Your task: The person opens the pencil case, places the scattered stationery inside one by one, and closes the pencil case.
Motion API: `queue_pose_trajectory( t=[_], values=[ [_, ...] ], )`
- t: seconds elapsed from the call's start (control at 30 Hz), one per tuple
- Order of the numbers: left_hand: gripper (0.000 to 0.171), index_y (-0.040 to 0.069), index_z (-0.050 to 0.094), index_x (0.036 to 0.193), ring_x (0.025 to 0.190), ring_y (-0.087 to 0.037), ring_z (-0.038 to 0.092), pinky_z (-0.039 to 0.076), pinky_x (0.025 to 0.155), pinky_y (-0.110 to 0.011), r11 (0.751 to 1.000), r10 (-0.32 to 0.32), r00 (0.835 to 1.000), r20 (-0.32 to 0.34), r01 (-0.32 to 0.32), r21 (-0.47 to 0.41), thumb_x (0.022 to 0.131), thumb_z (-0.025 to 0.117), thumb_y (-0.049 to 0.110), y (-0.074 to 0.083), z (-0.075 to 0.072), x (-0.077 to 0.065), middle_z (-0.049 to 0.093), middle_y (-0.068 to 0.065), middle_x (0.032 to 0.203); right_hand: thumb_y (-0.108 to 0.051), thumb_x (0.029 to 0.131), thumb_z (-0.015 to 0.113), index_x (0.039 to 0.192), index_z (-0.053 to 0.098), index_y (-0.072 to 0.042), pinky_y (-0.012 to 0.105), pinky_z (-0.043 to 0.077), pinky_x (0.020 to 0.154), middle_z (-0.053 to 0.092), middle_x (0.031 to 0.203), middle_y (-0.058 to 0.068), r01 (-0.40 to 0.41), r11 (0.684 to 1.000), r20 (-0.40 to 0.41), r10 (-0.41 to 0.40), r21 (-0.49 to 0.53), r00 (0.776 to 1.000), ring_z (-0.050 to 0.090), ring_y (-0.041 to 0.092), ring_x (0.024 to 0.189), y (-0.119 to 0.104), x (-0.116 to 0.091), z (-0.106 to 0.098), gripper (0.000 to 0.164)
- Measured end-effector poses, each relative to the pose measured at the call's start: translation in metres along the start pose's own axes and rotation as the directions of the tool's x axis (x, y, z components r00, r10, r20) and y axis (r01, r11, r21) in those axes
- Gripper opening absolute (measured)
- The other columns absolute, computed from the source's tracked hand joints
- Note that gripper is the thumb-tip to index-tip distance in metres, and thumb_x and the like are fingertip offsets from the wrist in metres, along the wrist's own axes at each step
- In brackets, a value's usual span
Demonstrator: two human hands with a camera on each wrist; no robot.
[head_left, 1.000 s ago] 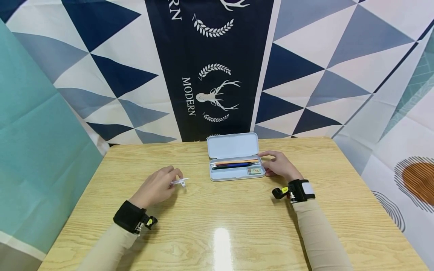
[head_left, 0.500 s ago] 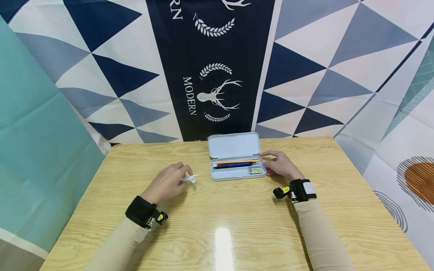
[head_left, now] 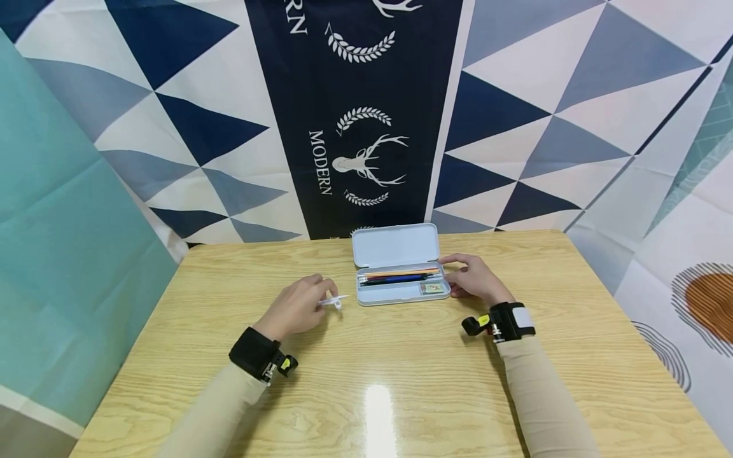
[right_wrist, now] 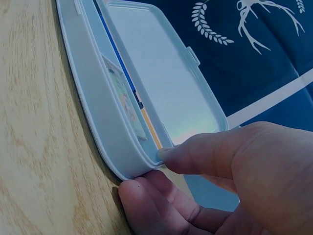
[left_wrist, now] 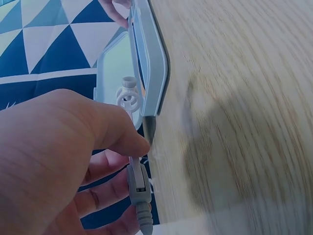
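Observation:
An open light-blue pencil case (head_left: 386, 294) lies at the back of the table, its lid (head_left: 395, 247) tipped back. Inside are several pens and pencils (head_left: 397, 278) and a small patterned eraser (head_left: 432, 289) in the front right compartment. My left hand (head_left: 300, 306) pinches a white and grey drawing compass (left_wrist: 140, 183) between thumb and fingers, just left of the case. Its ringed end points toward the case in the left wrist view. My right hand (head_left: 475, 281) grips the case's right end, one fingertip (right_wrist: 171, 155) on the rim and others against the outer wall.
The wooden table (head_left: 435, 381) spreads in front of the case. A patterned cloth (head_left: 366, 127) hangs right behind the table's back edge, and a teal cloth (head_left: 69, 222) hangs at the left. Each wrist carries a black strap with a small camera.
My left hand has moved right with the compass, from well left of the pencil case to near its left end. The right hand and the case have stayed in place.

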State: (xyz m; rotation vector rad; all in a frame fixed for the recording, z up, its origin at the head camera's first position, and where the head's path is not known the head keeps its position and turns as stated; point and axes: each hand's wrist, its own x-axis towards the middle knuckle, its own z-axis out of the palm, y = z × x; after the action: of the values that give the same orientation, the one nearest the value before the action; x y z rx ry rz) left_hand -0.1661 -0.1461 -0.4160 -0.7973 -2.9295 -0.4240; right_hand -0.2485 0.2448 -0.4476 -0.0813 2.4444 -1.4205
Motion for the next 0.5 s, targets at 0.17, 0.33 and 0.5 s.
queue_pose_trajectory(
  t=[0.17,0.33,0.5],
  values=[
    [0.031,0.017,0.071,0.107,0.078,-0.014,0.058,0.051,0.064,-0.029,1.0,0.012,1.0,0.002,-0.012,0.012,0.082,0.07,0.0,0.004,0.002,0.006,0.066,-0.003,0.094,-0.009,0.096,0.059,0.141,0.055,-0.008,0.022,0.058,0.055,0.069,0.105,0.028,-0.008,1.0,0.005,0.008,-0.005,1.0,0.065,0.014,0.061,-0.001,0.0,-0.001,0.045],
    [0.029,0.017,0.07,0.107,0.078,-0.013,0.059,0.051,0.064,-0.028,1.0,0.025,1.0,0.002,-0.025,0.01,0.082,0.07,0.001,0.009,0.004,0.013,0.067,-0.004,0.094,-0.01,0.097,0.06,0.142,0.054,-0.007,0.023,0.058,0.055,0.069,0.108,0.029,-0.01,1.0,0.011,0.01,-0.001,1.0,0.065,0.015,0.063,-0.001,0.0,-0.001,0.045],
    [0.027,0.017,0.07,0.106,0.077,-0.012,0.056,0.05,0.065,-0.027,0.999,0.029,1.0,0.003,-0.029,0.025,0.083,0.069,0.003,0.013,0.007,0.02,0.066,-0.003,0.093,-0.01,0.097,0.06,0.141,0.055,-0.008,0.022,0.058,0.055,0.069,0.108,0.03,-0.013,1.0,0.011,0.013,0.002,1.0,0.065,0.014,0.062,0.0,0.001,-0.002,0.045]
  ],
)
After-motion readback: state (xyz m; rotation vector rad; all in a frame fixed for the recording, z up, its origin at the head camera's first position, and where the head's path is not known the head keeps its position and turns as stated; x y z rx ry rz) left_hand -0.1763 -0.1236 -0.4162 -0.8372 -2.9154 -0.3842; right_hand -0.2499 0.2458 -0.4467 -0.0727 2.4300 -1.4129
